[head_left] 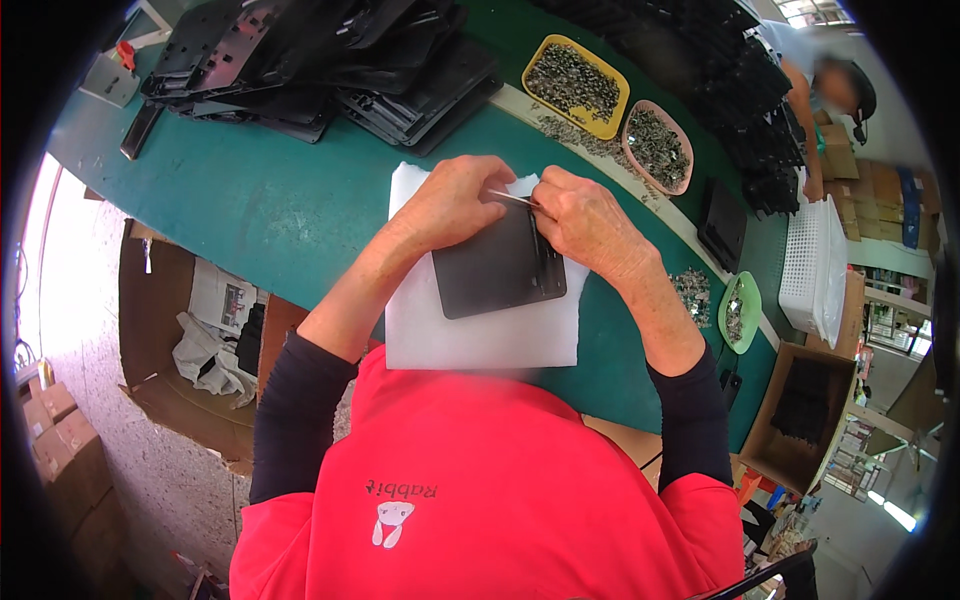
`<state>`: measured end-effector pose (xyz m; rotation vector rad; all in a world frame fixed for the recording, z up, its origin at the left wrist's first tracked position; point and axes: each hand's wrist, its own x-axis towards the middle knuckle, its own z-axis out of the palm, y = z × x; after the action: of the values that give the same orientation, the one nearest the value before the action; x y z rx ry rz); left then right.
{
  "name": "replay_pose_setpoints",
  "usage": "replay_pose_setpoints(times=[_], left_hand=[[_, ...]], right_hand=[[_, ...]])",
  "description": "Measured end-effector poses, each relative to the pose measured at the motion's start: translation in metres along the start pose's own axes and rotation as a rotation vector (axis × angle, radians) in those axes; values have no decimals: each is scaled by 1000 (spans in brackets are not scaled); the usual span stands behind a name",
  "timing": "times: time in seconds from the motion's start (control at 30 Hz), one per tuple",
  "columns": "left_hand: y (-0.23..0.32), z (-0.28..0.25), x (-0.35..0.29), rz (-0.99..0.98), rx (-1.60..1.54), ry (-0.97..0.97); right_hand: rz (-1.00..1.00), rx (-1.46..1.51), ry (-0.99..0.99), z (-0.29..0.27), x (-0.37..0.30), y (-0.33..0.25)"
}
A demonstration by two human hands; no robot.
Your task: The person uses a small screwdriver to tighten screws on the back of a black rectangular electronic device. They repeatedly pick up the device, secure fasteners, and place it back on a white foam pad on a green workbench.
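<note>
A black flat plastic panel (pixel 492 268) with rounded corners and a slot along its right side lies on a white foam sheet (pixel 480 343). My left hand (pixel 455 203) is at the panel's far left edge, with thumb and index finger closed around one end of a thin pale strip (pixel 512 197). At the far right corner my right hand (pixel 588 222) has its fingers curled in, pinching by the strip's other end. The strip spans the gap between both hands, just over the panel's far edge. My fingers hide what lies under their tips.
Stacked black panels (pixel 320 75) fill the green table's (pixel 200 205) far left. Small metal parts fill a yellow tray (pixel 612 130), a pink tray (pixel 688 178) and a green tray (pixel 748 340). A cardboard box (pixel 185 400) stands at left; another person (pixel 800 95) is at far right.
</note>
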<state>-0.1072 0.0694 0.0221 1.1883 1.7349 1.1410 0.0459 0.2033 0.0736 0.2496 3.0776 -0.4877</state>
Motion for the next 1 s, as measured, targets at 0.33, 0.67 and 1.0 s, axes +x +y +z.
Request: replay_pose_setpoints(times=[0.33, 0.67, 1.0], left_hand=[[0, -2, 3, -34, 12, -21], [5, -3, 1, -56, -20, -12], [-4, 1, 4, -8, -69, 16]], right_hand=[[31, -281, -226, -7, 17, -21], [36, -254, -391, -27, 37, -29], [214, 371, -377, -22, 32, 18]])
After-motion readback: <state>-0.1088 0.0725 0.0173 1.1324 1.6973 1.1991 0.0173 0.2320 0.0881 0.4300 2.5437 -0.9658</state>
